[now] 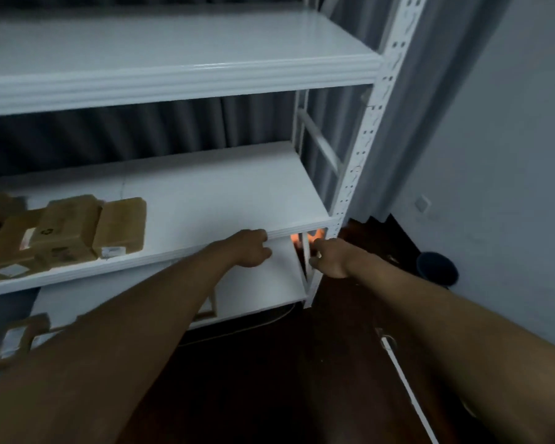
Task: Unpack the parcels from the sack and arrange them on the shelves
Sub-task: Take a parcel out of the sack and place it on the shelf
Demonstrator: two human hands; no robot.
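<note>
We're at the white shelving unit [362, 145], both arms stretched toward its front right corner post.

Left hand [252, 248]: sits at the front lip of the middle shelf [221, 193], left of the post. Fingers curl over and under the edge, so it reads as gripping the shelf lip. Frame is blurred, so we can't tell how firm the contact is.

Right hand [329, 257]: right at the post, just below middle-shelf level. Fingertips go behind the post; we can't tell whether they're spread, pressed together or pinching anything. A small orange glow [314, 235] shows between the post and the shelf edge, just above this hand. We can't tell what it is.

Parcels [68, 229]: a cluster of brown cardboard boxes on the left end of the middle shelf, well apart from the post, touching or overlapping each other, some with white labels. More brown parcels [20, 338] on the lower shelf [263, 283], far left of the post, partly hidden by the left forearm.

Top shelf [180, 43] shows nothing on it.

Right of the post: a dark round bin [436, 267] on the dark floor by the wall, and a white cable [407, 382] running across the floor.
</note>
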